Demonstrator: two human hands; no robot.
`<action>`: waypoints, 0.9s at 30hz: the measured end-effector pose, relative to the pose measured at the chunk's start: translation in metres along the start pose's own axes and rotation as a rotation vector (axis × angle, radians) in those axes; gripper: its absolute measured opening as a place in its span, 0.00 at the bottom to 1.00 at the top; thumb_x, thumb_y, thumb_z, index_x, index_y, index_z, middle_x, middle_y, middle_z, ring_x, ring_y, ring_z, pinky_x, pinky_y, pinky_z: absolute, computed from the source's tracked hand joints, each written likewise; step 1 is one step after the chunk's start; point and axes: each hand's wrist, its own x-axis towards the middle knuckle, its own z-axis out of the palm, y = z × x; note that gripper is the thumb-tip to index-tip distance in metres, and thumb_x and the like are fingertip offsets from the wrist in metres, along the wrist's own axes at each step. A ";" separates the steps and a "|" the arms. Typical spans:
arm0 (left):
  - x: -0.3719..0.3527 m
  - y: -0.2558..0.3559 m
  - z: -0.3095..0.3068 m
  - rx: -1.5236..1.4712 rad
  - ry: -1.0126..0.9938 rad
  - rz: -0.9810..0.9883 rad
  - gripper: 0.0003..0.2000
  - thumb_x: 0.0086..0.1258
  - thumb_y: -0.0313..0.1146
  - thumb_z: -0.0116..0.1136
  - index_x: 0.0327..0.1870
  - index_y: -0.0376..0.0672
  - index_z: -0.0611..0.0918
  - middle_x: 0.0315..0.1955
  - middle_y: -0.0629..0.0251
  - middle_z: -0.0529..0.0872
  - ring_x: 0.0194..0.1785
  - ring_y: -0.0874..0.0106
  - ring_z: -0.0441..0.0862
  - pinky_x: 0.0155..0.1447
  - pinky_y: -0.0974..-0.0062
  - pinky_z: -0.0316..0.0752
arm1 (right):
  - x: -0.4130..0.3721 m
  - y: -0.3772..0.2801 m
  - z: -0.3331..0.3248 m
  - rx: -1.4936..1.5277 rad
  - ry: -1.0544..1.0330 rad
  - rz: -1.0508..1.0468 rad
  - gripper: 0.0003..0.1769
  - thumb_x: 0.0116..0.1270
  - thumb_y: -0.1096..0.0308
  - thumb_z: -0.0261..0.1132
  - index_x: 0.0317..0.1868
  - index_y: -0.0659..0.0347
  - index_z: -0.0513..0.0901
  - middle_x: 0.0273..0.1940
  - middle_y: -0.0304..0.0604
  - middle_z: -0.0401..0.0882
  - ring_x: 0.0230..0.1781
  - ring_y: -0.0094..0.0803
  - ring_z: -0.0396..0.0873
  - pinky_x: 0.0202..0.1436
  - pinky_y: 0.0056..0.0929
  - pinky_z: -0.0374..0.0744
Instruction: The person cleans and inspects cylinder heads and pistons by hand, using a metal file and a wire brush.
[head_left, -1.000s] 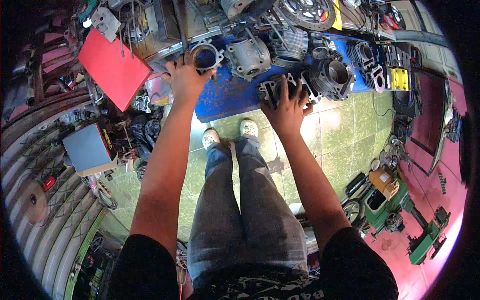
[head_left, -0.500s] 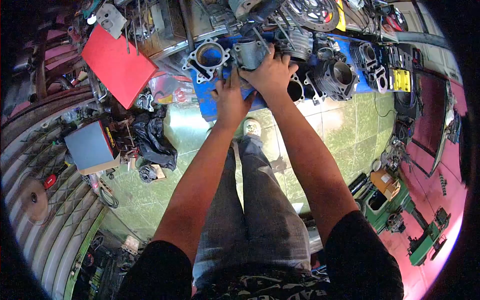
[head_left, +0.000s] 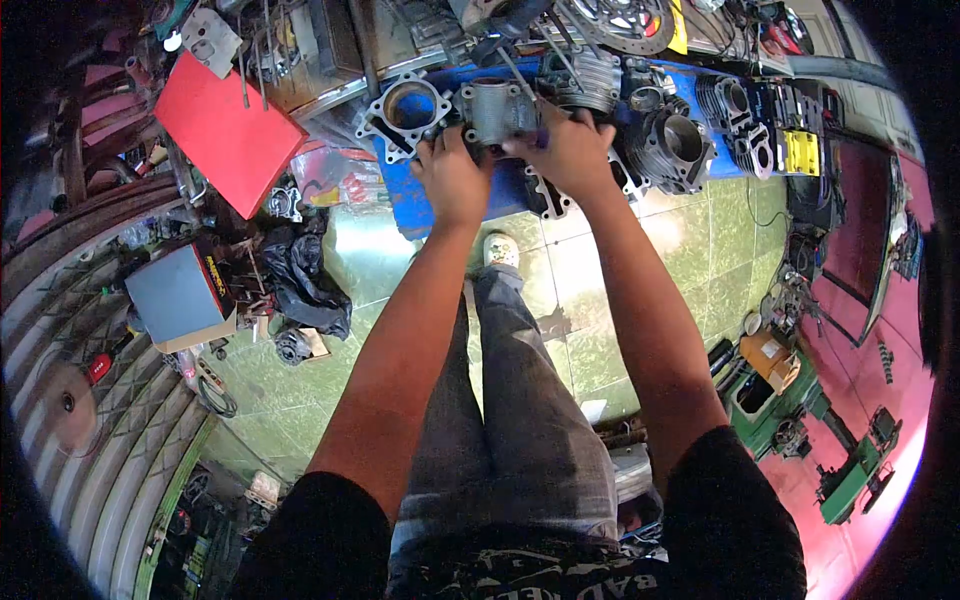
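A grey engine cylinder (head_left: 491, 112) stands on the blue-topped bench (head_left: 415, 200), between my two hands. My left hand (head_left: 452, 178) grips its lower left edge with curled fingers, the tips partly hidden. On its right side my right hand (head_left: 570, 155) is closed around it, thumb at the lower edge. Left of it lies another cylinder (head_left: 408, 106) with a wide round bore, close to my left fingertips. A finned cylinder (head_left: 590, 78) is just beyond my right hand, and a larger finned one (head_left: 675, 145) sits to the right.
Several more cylinders (head_left: 728, 98) line the bench's right end beside a yellow part (head_left: 801, 153). A red box (head_left: 232, 135) lies at the left. On the tiled floor are a black plastic bag (head_left: 305, 280) and a grey box (head_left: 178, 290). Green machinery (head_left: 850, 480) stands at the right.
The grey cylinder has turned so more of its side shows. My right hand has moved right and slightly down, off its top. My left hand has shifted, with its fingers now curled at the lower edge.
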 end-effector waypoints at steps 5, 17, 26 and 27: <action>0.001 0.005 -0.006 0.047 -0.011 0.017 0.23 0.57 0.40 0.76 0.52 0.44 0.82 0.47 0.58 0.88 0.59 0.53 0.77 0.57 0.48 0.67 | -0.079 0.007 0.005 -0.194 0.148 0.123 0.69 0.36 0.30 0.81 0.81 0.36 0.62 0.69 0.64 0.72 0.63 0.59 0.71 0.59 0.60 0.66; -0.015 0.001 -0.002 0.081 0.028 0.034 0.23 0.57 0.39 0.77 0.52 0.44 0.82 0.42 0.58 0.89 0.59 0.53 0.77 0.55 0.48 0.67 | -0.097 0.020 0.030 -0.141 0.128 0.180 0.60 0.37 0.51 0.83 0.76 0.31 0.68 0.69 0.60 0.69 0.63 0.61 0.69 0.59 0.59 0.69; -0.016 -0.018 -0.009 0.045 -0.019 0.120 0.24 0.58 0.38 0.75 0.56 0.43 0.83 0.40 0.54 0.89 0.58 0.51 0.79 0.55 0.49 0.67 | -0.103 0.036 0.031 -0.104 0.211 0.142 0.49 0.40 0.48 0.83 0.69 0.30 0.78 0.63 0.48 0.74 0.60 0.56 0.70 0.61 0.57 0.66; -0.016 -0.019 -0.009 0.046 -0.029 0.130 0.23 0.58 0.38 0.75 0.56 0.44 0.84 0.40 0.54 0.89 0.58 0.52 0.79 0.55 0.49 0.67 | -0.105 0.038 0.031 -0.106 0.205 0.130 0.49 0.40 0.49 0.84 0.69 0.30 0.78 0.63 0.47 0.74 0.60 0.55 0.71 0.61 0.57 0.66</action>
